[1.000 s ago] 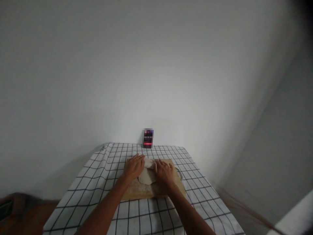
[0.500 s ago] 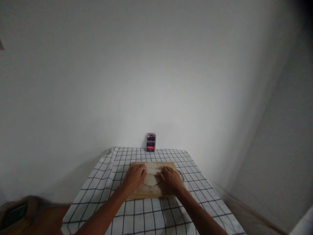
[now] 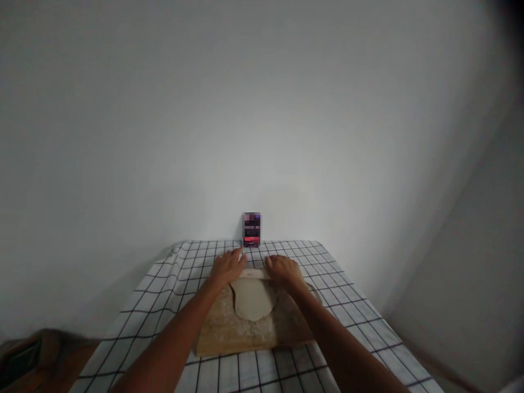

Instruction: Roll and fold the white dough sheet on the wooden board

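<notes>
A flat pale sheet of dough [image 3: 252, 299] lies on a floured wooden board [image 3: 229, 333] on a table with a black-and-white checked cloth [image 3: 164, 284]. A pale rolling pin [image 3: 256, 274] lies across the far edge of the dough. My left hand [image 3: 227, 266] presses palm-down on its left end, fingers stretched forward. My right hand [image 3: 283, 269] presses palm-down on its right end. Both forearms reach out over the board.
A small dark box with red markings [image 3: 251, 230] stands at the table's far edge against the plain white wall. A brown piece of furniture [image 3: 36, 355] shows at the lower left. The wall turns a corner on the right.
Both hands have pushed the rolling pin from the middle of the dough to its far edge, uncovering the flattened sheet. The view has shifted a little.
</notes>
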Tool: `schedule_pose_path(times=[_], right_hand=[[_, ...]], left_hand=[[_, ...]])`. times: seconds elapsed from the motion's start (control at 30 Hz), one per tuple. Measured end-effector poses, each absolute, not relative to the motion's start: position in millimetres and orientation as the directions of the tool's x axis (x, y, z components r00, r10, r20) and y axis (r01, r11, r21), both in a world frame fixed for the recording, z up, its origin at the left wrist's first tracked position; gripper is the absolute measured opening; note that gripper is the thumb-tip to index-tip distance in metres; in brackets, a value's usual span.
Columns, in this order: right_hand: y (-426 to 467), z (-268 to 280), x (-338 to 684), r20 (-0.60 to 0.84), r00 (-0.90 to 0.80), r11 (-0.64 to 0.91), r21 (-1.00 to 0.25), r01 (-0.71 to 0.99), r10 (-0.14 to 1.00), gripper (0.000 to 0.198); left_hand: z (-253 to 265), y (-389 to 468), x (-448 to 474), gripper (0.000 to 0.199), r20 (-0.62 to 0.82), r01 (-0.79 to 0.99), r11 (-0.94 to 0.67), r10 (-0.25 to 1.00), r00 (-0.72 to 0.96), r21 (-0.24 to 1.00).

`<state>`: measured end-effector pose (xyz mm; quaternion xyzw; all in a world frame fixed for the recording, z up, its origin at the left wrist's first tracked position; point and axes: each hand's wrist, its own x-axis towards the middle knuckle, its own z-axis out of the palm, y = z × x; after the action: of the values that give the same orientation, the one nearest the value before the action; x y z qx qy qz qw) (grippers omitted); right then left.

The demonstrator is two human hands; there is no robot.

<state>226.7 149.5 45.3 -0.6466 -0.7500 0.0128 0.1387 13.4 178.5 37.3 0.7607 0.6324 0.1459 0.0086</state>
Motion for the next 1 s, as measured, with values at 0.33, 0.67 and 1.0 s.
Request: schedule_pose_path(times=[0.33, 0.67, 1.0], right_hand=[[210, 44, 229, 0.061, -0.011, 0.028, -0.29, 0.956, 0.998, 0.047], [181, 47, 229, 0.083, -0.087, 0.1, -0.169, 0.981, 0.993, 0.046], [110, 48, 226, 0.176, -0.19, 0.195, -0.014, 0.981, 0.966, 0.037]], left_hand=[[45, 219, 23, 0.05, 0.226, 0.954, 0.052, 0.966, -0.122, 0.294], [43, 201, 23, 0.048, 0.214, 0.97, -0.018, 0.976, -0.036, 0.244], [36, 157, 18, 0.038, 0.337, 0.975, -0.161, 0.936, 0.101, 0.154]])
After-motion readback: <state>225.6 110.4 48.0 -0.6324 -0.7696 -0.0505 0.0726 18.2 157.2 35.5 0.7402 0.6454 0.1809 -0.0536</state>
